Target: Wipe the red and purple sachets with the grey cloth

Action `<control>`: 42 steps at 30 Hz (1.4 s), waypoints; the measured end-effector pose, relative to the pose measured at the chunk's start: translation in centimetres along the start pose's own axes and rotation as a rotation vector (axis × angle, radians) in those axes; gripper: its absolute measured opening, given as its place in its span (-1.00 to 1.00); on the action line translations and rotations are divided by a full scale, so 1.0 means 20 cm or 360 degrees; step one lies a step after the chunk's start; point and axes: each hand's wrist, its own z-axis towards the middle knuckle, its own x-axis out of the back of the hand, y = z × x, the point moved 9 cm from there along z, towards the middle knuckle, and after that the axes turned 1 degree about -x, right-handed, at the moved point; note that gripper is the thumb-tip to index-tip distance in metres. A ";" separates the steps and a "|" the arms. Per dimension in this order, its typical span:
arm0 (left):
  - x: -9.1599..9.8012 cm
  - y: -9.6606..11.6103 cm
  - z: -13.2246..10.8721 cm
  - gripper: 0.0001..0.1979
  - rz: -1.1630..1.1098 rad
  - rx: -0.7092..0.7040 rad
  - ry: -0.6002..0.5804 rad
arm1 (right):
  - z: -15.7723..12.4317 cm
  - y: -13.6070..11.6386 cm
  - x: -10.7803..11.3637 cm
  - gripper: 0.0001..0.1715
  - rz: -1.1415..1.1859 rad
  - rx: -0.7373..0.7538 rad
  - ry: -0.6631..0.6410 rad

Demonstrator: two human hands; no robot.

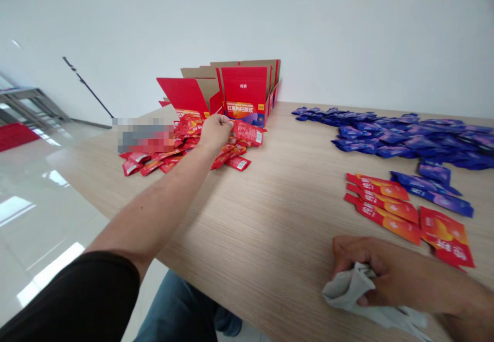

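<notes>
My left hand reaches far across the table over a heap of red pouches. Its fingers are closed on the edge of one red pouch, whose printed label side faces up. Near the front right, my right hand is closed round a crumpled pale grey cloth that rests on the tabletop. Just beyond that hand lie several red-orange pouches in an overlapping row, with another red pouch beside them.
Open red cartons stand behind the heap against the wall. Many blue pouches spread along the right back, with a few blue ones nearer. The wooden table ends at the left above a shiny floor. A dark pole leans behind.
</notes>
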 end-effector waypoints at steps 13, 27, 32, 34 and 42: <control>0.24 -0.06 0.49 -0.89 0.1254 -0.0018 0.0360 | 0.01 0.00 0.00 -0.69 0.0055 -0.0023 0.0027; 0.18 0.01 0.24 -0.78 0.1580 -0.0187 0.0262 | 0.01 -0.02 0.00 -0.72 0.0002 0.0096 -0.0003; -0.14 0.07 -0.07 -0.83 0.1428 -0.0424 -0.0121 | 0.03 -0.03 0.01 -0.67 -0.0009 0.0249 -0.0013; -0.32 0.05 -0.23 -0.86 0.1287 -0.0463 -0.0378 | 0.03 -0.03 0.02 -0.66 -0.0036 0.0283 -0.0005; -1.03 0.11 -0.89 -0.81 0.0868 -0.0790 -0.1281 | 0.05 -0.02 0.01 -0.69 -0.0065 0.0279 -0.0063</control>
